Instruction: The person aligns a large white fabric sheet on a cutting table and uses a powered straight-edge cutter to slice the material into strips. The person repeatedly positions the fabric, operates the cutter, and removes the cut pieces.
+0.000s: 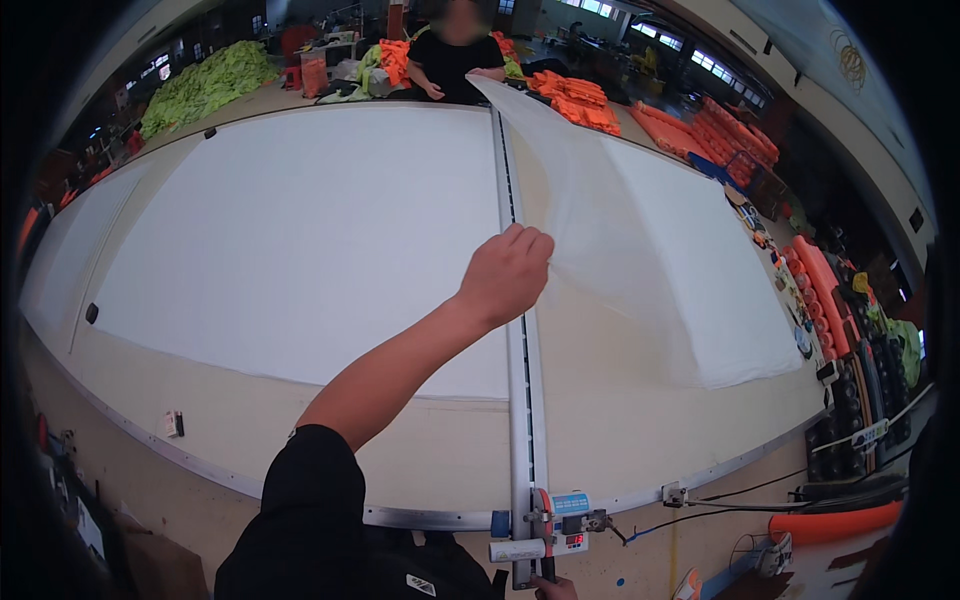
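Observation:
My left hand [510, 268] reaches across the table with its fingers pinched on the edge of a thin translucent white sheet [600, 215]. The sheet hangs lifted to the right of a long metal rail [520, 400]. Across the table, a person in black holds the sheet's far corner. At the rail's near end sits a cutting machine head [565, 525] with a small red display. Just below it, my right hand [555, 588] is partly cut off by the lower edge, at a dark handle; its fingers are mostly hidden.
A white layered stack [330, 230] covers the table [440, 440] left of the rail; another white stack [740, 290] lies on the right. A small box [174, 424] sits near the front edge. Cables [750, 500] run right from the machine. Orange and yellow-green fabric piles stand beyond.

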A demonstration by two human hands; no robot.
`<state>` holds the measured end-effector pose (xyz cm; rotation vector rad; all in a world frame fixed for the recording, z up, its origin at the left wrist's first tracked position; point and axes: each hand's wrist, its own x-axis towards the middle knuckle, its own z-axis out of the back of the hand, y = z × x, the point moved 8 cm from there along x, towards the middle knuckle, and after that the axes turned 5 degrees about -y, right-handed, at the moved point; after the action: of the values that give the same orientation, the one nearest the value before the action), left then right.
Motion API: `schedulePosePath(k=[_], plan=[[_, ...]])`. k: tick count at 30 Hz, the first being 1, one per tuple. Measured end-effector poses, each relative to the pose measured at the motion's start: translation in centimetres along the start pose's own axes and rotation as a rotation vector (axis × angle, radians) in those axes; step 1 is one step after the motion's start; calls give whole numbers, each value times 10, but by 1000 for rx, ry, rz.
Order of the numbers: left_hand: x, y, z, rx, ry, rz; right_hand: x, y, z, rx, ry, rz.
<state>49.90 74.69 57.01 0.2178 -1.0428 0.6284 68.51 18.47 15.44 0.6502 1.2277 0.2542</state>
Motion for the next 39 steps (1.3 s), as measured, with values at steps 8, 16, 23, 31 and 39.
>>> schedulePosePath(k=[8, 16, 23, 31, 39], plan=[[-186, 147, 198, 267, 200, 176, -144, 196, -87, -907, 106, 273], [-333, 253, 404, 463, 228, 234, -79, 295, -611, 242, 667, 500], [-446, 386, 587, 479, 195, 474, -142, 374, -977, 709, 811, 411], [-716, 578, 877, 148, 73, 1133, -216, 338, -1276, 578, 605, 511], [-1020, 604, 1268, 366, -202, 1809, -296, 323, -1628, 790, 695, 155]])
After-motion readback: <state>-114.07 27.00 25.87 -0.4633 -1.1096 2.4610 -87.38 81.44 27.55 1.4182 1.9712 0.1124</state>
